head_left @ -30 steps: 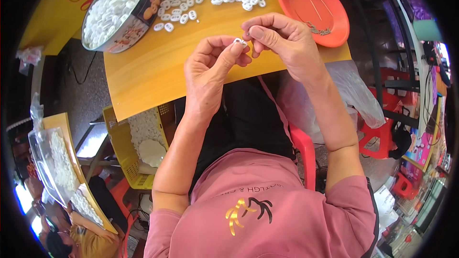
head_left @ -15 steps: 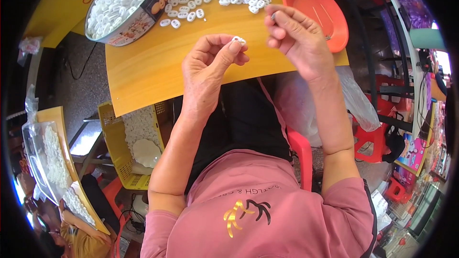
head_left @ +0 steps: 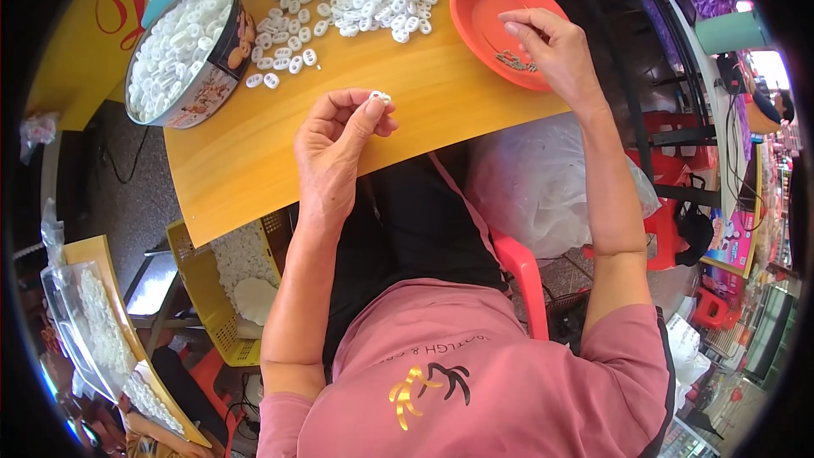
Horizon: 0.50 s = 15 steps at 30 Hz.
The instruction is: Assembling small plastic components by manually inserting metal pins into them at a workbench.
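My left hand (head_left: 331, 148) pinches a small white oval plastic piece with holes (head_left: 380, 97) between thumb and forefinger, just above the table's near edge. My right hand (head_left: 564, 55) is over the orange-red plate (head_left: 471, 4), its thumb and fingers drawn together. Whether anything is between those fingertips I cannot make out. Small metal parts (head_left: 513, 61) lie in the plate below that hand. Beyond my left hand, many like white pieces (head_left: 373, 0) are heaped and scattered on the yellow wooden table (head_left: 254, 153).
At the table's left stands a round tin (head_left: 186, 97) full of white pieces. A yellow crate (head_left: 212, 314) with more sits on the floor at left. Clear plastic bags (head_left: 543, 187) hang below the table's right edge, beside a red chair (head_left: 521, 271).
My right hand has moved from above the table to over the plate; the small dark bit at its fingertips no longer shows. My left hand keeps the white piece. The view has shifted.
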Motion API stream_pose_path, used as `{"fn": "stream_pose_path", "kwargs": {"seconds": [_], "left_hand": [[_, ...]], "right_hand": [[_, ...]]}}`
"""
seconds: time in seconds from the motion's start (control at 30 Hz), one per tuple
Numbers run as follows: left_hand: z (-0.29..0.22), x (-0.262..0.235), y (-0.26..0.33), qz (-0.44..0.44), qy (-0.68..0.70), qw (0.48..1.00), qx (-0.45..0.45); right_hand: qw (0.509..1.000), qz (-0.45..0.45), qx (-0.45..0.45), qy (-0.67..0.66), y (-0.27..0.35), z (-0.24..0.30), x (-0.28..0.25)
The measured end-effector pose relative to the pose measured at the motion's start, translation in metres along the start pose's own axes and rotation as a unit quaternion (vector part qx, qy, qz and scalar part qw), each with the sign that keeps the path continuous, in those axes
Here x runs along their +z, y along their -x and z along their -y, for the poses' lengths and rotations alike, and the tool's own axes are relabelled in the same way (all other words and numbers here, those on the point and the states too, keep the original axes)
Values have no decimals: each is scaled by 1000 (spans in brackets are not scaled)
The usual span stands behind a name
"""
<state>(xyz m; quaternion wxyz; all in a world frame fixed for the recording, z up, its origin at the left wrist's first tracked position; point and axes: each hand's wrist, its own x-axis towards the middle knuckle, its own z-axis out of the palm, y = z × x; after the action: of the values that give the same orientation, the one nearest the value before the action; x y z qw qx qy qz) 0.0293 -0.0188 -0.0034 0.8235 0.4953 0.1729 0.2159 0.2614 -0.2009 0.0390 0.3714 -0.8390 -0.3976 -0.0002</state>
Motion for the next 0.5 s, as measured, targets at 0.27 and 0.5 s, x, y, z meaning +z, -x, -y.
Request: {"fn": "stream_pose_path", "kwargs": {"seconds": [0.27,0.5], "left_hand": [[1,-3,-1,6,-1,1000,-4],[4,-5,1,15,-6,1000,12]], "right_hand": [[998,22,53,-24,-1,5,-2],[985,63,122,-108,2,2,-4]]}}
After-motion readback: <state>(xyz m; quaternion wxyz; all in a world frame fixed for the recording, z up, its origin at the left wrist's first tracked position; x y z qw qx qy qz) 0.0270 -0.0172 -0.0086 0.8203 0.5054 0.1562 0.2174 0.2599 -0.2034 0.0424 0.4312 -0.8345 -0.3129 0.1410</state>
